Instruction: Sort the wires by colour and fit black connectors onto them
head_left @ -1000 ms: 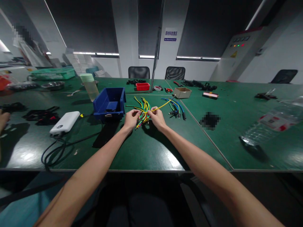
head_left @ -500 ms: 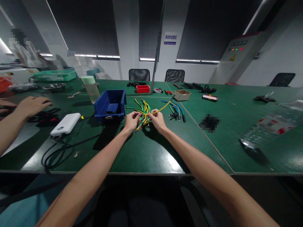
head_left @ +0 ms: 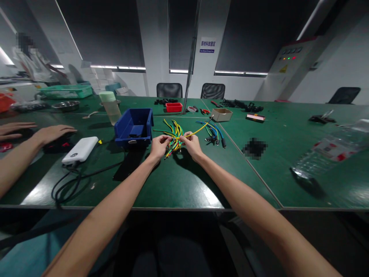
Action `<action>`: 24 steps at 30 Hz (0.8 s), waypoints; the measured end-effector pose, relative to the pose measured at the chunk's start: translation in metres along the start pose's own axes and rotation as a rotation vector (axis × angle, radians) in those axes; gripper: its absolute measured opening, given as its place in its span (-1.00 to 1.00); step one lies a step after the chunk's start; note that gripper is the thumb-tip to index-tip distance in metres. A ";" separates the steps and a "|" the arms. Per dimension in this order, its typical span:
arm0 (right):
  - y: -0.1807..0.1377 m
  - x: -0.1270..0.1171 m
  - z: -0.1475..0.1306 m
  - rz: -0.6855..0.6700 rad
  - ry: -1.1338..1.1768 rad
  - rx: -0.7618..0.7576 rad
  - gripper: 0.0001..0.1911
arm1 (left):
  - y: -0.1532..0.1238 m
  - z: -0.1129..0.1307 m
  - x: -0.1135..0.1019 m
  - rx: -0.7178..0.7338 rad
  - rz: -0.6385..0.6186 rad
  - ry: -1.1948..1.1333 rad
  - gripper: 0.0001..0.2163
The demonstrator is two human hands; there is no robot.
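Note:
A yellow wire (head_left: 199, 130) runs from between my hands toward the upper right. My left hand (head_left: 159, 147) pinches its near end, with the fingers closed. Just to the right, my right hand (head_left: 192, 146) is closed on the same wire with thumb and finger. Beneath and behind my fingertips lies a loose pile of yellow and green wires (head_left: 174, 128), several with metal or coloured tips; my fingers hide part of it. Right of my right hand lies a second bunch, mostly blue and green wires (head_left: 215, 132), with dark connector ends.
A blue bin (head_left: 134, 125) stands left of the wires, a black phone (head_left: 129, 165) before it. Farther left are a white power bank (head_left: 80, 149) with cables and a co-worker's hands (head_left: 53, 134). A cardboard box (head_left: 221, 114) and red tray (head_left: 173, 107) stand behind; a bottle (head_left: 328, 150) lies right.
My hands keep their grip on the yellow wire and have hardly moved. At the left, the co-worker's hands have shifted right over the dark items. The camera view has moved slightly.

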State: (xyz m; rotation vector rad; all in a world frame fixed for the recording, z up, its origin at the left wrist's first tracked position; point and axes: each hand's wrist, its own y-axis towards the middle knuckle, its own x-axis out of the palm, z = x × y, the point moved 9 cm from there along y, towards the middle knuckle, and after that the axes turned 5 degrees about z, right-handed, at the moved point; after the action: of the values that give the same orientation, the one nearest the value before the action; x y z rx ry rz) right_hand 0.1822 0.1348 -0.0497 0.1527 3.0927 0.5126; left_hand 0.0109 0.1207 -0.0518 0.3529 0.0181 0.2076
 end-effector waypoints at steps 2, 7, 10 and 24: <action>0.001 0.000 0.000 0.000 0.035 0.009 -0.77 | 0.001 0.001 -0.003 0.011 0.026 0.004 -0.73; -0.001 0.005 -0.002 -0.035 0.084 0.009 -0.76 | 0.003 0.002 -0.006 0.025 0.053 0.007 -0.73; -0.003 0.007 -0.004 -0.056 0.080 0.002 -0.76 | 0.002 0.002 -0.004 0.017 0.039 0.003 -0.74; -0.003 0.009 -0.004 -0.061 0.043 -0.018 -0.75 | 0.000 0.003 0.000 -0.008 0.008 0.003 -0.76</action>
State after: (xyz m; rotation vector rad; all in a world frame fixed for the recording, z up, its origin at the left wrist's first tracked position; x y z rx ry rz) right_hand 0.1733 0.1315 -0.0472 0.0474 3.1217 0.5490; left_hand 0.0111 0.1196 -0.0489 0.3444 0.0188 0.2157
